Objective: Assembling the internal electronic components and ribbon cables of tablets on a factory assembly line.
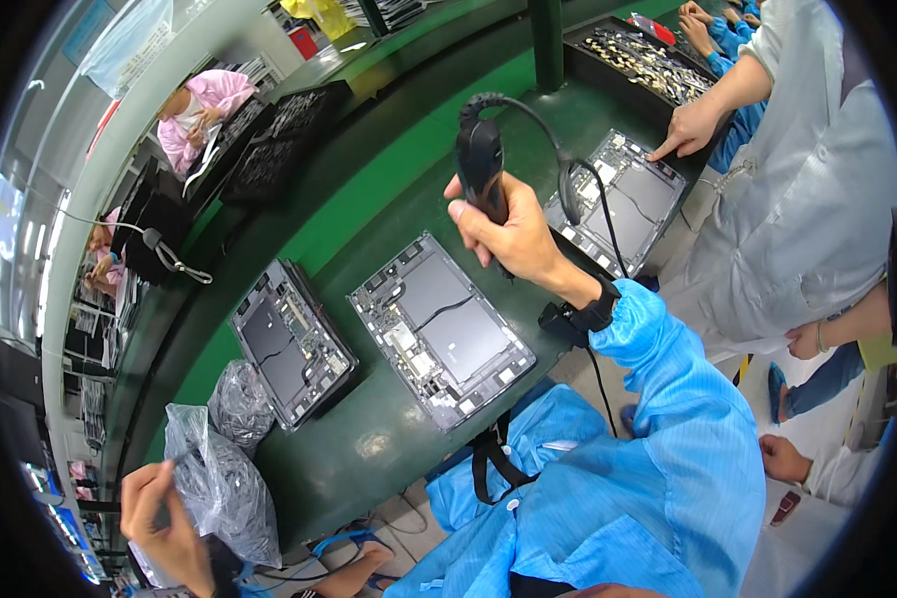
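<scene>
My right hand (516,239) is wrapped round a black corded electric screwdriver (481,164), raised over the far side of the bench. Its tip is hidden behind the hand. Below and to the left lies an opened laptop base (453,344), its dark battery and circuit boards facing up. A stack of similar laptop bases (294,349) sits left of it. At the lower left, my left hand (169,523) is beside a clear plastic bag (224,493) of dark small parts. Its fingers are pinched together, at a small dark thing too unclear to name.
Another opened laptop base (623,204) lies at the right, where a co-worker's finger (683,130) touches its edge. A second plastic bag (241,404) stands by the stack. A black tray (638,60) of small parts is at the far right. The screwdriver's cord (608,219) hangs beside my right wrist.
</scene>
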Tool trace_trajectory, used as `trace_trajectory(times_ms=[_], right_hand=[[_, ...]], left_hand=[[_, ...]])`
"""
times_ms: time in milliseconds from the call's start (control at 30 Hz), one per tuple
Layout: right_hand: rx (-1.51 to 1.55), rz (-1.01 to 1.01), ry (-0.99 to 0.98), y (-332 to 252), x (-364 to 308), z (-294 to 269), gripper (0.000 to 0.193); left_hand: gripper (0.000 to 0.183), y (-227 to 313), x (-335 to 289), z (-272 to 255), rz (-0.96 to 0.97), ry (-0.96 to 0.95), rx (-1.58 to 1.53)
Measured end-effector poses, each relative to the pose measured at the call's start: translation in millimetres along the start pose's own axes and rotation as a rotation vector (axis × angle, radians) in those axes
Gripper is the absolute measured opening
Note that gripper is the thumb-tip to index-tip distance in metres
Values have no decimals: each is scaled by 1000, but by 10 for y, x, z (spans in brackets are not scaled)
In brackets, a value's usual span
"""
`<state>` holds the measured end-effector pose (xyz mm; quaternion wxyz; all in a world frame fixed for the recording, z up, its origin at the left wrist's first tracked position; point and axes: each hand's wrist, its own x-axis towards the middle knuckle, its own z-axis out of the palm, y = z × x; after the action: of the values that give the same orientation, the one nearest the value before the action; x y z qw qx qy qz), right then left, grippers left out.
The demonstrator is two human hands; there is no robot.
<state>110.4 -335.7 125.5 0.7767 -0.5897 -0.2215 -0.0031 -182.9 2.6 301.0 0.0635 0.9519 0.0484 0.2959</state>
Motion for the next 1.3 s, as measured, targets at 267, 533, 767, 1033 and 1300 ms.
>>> trace_trajectory(times_ms=[267,533,767,1033,1300], right_hand=[[-236,-85,-441,-232,-166,382,32],[-294,-6,-533,-113,-111,358,38],[-345,122,-535,-1,-32,378,33],[-479,137,-542,121,13,399,34],[-290,210,-393,138,-23,386,31]], left_hand=[[24,655,356,1379,99,-361,-589],[21,503,607,2269,12,-463,-1039],[20,429,691,2546,-56,-432,-1221],[20,381,561,2733,-202,-406,-1399],[27,428,589,2858,-375,-388,-1487]])
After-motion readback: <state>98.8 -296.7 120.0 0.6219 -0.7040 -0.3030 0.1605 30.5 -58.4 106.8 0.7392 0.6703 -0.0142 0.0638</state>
